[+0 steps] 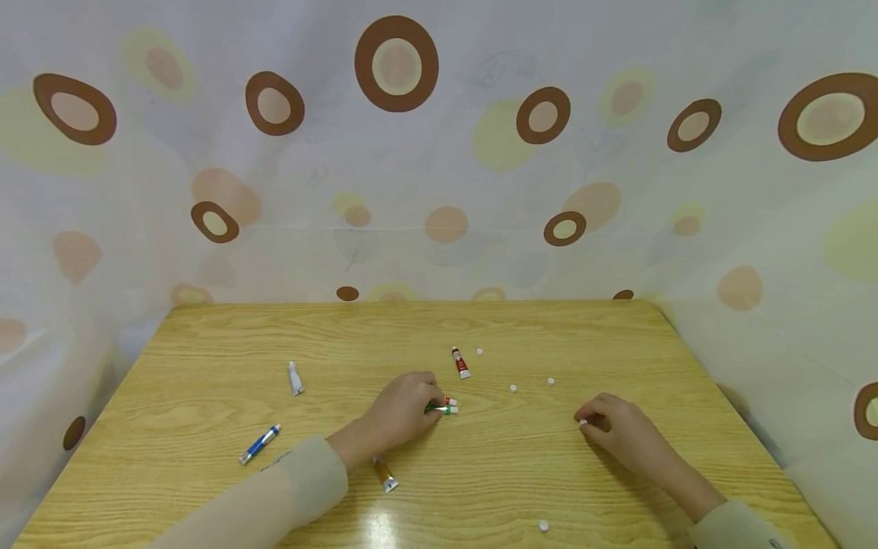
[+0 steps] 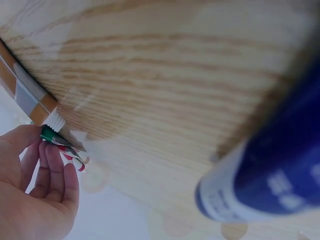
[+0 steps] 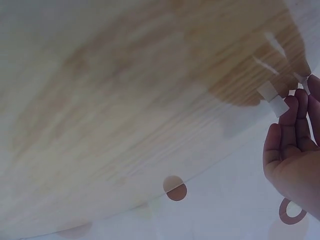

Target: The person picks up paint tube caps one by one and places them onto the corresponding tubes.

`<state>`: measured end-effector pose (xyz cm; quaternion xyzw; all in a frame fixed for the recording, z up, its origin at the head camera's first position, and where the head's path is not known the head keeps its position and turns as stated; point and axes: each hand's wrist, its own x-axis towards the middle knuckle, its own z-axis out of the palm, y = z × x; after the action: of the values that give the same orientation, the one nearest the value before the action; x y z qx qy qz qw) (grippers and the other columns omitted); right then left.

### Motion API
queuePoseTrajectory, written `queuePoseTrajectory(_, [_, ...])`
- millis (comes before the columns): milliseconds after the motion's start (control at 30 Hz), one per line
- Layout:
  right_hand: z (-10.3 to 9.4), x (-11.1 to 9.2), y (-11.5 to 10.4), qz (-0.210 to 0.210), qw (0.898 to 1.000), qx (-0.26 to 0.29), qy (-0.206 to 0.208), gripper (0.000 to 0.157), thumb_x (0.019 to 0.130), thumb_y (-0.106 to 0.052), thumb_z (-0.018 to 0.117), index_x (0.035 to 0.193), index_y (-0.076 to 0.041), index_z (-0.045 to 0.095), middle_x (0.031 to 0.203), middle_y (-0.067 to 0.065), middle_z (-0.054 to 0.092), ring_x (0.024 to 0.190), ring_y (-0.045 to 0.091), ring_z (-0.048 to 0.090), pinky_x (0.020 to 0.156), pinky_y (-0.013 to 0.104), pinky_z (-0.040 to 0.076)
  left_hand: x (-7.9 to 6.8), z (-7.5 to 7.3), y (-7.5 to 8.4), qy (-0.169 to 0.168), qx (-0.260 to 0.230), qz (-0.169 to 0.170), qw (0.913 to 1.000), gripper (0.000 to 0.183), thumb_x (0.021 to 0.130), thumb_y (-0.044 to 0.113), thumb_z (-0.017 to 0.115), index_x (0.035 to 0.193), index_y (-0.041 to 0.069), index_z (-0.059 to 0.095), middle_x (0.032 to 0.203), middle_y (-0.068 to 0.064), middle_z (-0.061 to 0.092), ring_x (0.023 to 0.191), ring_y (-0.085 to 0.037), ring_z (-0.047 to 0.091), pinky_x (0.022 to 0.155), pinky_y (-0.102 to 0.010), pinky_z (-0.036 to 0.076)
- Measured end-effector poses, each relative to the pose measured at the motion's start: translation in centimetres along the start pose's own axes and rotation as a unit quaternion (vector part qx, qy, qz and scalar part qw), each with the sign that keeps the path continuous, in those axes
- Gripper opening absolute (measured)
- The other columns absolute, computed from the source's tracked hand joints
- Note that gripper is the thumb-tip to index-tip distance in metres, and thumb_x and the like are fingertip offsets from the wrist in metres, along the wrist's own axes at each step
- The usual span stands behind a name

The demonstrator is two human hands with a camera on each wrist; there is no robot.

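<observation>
My left hand (image 1: 406, 408) pinches a small green paint tube (image 1: 447, 410) low over the table, between thumb and fingers in the left wrist view. Just behind it lies a red tube (image 1: 450, 401), mostly hidden by the fingers; whether they touch it I cannot tell. To the right, my right hand (image 1: 627, 435) pinches a tiny white cap (image 1: 584, 422) between thumb and fingertips, at the tabletop. A brown-orange tube (image 1: 386, 476) lies partly under the left forearm; its ribbed white end (image 2: 55, 120) shows in the left wrist view.
A dark red tube (image 1: 460, 363) lies farther back. On the left are a white tube (image 1: 295, 378) and a blue tube (image 1: 261, 444). Loose white caps lie between the hands (image 1: 513, 389), behind them (image 1: 551, 380) and near the front edge (image 1: 544, 526). A patterned curtain (image 1: 446, 152) surrounds the table.
</observation>
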<state>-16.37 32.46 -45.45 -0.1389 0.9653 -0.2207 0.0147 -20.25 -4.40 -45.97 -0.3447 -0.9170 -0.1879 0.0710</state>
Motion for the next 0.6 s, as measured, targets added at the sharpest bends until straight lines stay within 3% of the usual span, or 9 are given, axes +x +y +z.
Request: queuePoseTrajectory(600, [-0.04, -0.19, -0.22, -0.003, 1.000, 0.004, 0.015, 0.009, 0.092, -0.009, 0.074, 0.099, -0.013, 0.076, 0.096, -0.006, 0.069, 0.083, -0.001, 0.061, 0.073, 0.021, 0.055, 0.00, -0.20, 0.13, -0.002, -0.005, -0.010, 0.9999, 0.011, 0.087, 0.017, 0.083, 0.092, 0.008, 0.081, 0.088, 0.000, 0.069, 0.075, -0.007, 0.062, 0.069, -0.018, 0.053])
